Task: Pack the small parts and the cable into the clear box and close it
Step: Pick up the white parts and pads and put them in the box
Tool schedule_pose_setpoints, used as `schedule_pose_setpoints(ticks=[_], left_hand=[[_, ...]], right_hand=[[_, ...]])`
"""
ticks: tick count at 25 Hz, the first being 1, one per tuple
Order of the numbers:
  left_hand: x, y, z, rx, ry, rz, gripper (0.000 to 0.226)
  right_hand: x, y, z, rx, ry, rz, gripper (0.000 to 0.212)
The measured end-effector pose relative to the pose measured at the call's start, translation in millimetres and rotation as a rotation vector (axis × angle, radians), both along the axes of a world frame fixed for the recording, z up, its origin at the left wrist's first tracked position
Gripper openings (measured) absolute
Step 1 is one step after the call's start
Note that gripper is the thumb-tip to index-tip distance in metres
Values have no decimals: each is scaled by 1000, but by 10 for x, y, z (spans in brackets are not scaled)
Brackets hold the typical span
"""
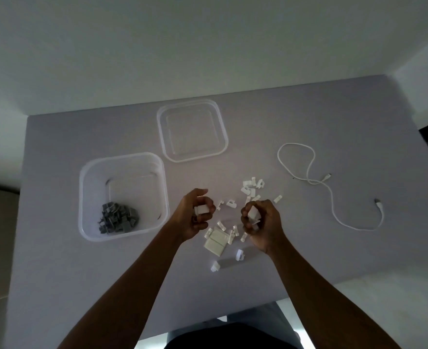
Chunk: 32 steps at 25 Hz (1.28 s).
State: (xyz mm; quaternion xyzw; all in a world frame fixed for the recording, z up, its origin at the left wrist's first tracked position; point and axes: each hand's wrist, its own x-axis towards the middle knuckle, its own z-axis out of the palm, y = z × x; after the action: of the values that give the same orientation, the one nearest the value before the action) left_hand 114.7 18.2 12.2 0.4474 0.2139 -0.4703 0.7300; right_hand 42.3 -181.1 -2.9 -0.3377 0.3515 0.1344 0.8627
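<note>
both hands gripping white clips above the scattered pile

near the middle of the frame, white clips are held in each hand. the fingers of the left hand are curled round a small white clip; how many pieces lie in that palm cannot be told. the right hand is likewise closed round a few white clips, part of them hidden by the fingers.

between and below the hands, loose white clips are spread over the grey table, together with flat white pads stacked at lower centre. their exact shapes are hard to make out.

at centre left the clear box is seen open, a heap of grey parts lying in its near left corner. its clear lid is laid flat just above and right of it. the white cable is looped loosely at right, well apart from the box.
</note>
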Motion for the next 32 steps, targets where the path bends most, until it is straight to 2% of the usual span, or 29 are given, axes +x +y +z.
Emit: schedule_pose_setpoints(ticks=[2, 3, 6, 8, 10, 12, 14, 18, 20, 23, 26, 28, 30, 32], left_hand=[[33, -146, -16, 264, -110, -134, 53], [45, -222, -51, 423, -222, -224, 54], [71, -445, -238, 811, -697, -482, 35], [81, -564, -343, 942, -934, -642, 35], [98, -680, -409, 1029, -1085, -809, 36], [103, -753, -480, 1079, -1164, -922, 33], [89, -772, -550, 1119, -1193, -974, 26], [42, -799, -647, 1122, -1191, -1003, 27], [28, -811, -634, 1068, -1100, -945, 32], [1, -801, -506, 855, -875, -724, 31], [5, -759, -260, 623, -596, -523, 24], [28, -685, -137, 534, -392, -410, 23], [69, -562, -42, 450, -285, -319, 21], [115, -394, 21, 338, -285, -230, 17]], right_hand=[[-39, -76, -49, -90, 48, -19, 37], [-60, -104, -65, -178, 110, -21, 38], [-186, -238, -135, -410, 251, -103, 25], [-301, -350, -203, -562, 262, -186, 22], [-432, -459, -295, -727, 285, -204, 18], [-563, -538, -389, -986, 291, -82, 11], [-653, -569, -453, -1224, 263, 93, 12], [-597, -497, -478, -1402, 212, 301, 27], [-486, -422, -503, -1448, 213, 403, 34], [-305, -335, -526, -1495, 267, 511, 40], [-230, -277, -588, -1640, 197, 557, 34], [-230, -272, -615, -1695, 171, 580, 30], [-193, -254, -615, -1652, 162, 576, 30], [-109, -201, -541, -1463, 150, 446, 31]])
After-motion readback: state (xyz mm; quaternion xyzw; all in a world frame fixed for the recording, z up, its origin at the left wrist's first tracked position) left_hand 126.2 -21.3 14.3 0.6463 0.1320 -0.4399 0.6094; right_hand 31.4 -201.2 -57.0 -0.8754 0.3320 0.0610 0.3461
